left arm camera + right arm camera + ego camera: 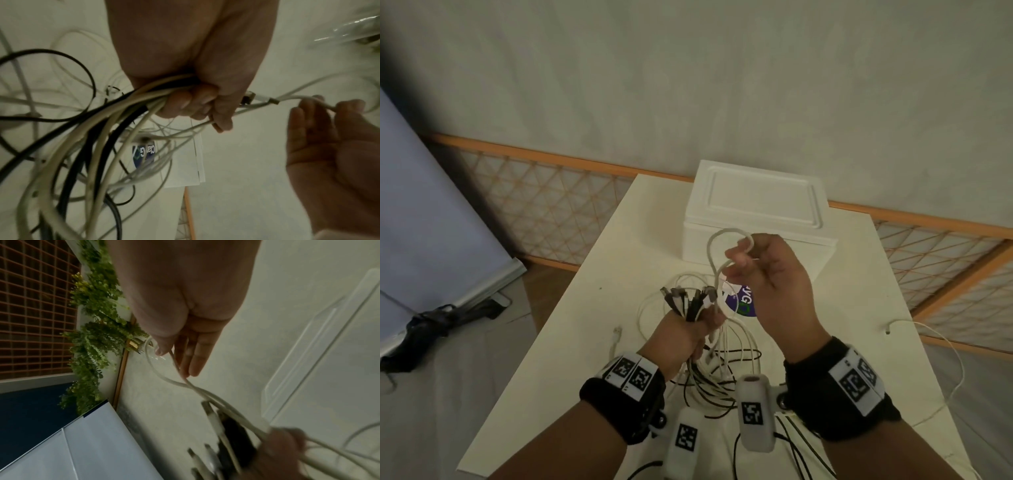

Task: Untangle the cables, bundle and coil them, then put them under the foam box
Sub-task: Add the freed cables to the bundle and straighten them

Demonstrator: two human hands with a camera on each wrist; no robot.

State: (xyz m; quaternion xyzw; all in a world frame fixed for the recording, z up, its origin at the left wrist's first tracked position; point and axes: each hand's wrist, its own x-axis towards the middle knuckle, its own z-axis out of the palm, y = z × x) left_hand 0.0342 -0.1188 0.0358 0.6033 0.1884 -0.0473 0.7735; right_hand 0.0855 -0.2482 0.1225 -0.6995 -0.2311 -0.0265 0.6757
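Note:
My left hand (685, 334) grips a bundle of white and black cables (690, 301) above the white table (544, 342), their plug ends fanning upward. The loose lengths hang and loop down onto the table; in the left wrist view the cables (98, 129) trail from the fist of my left hand (197, 104). My right hand (763, 270) is raised just right of the bundle and pinches a loop of white cable (717, 246) between thumb and finger. The right wrist view shows the white cable (162, 374) running from my right hand (174, 350) to the bundle. The white foam box (756, 216) stands behind the hands.
A round blue-and-white sticker (743, 301) lies on the table below my right hand. One thin white cable (941, 346) trails over the table's right edge, and a small plug (617, 332) lies left of the bundle. An orange lattice fence (544, 198) runs behind the table.

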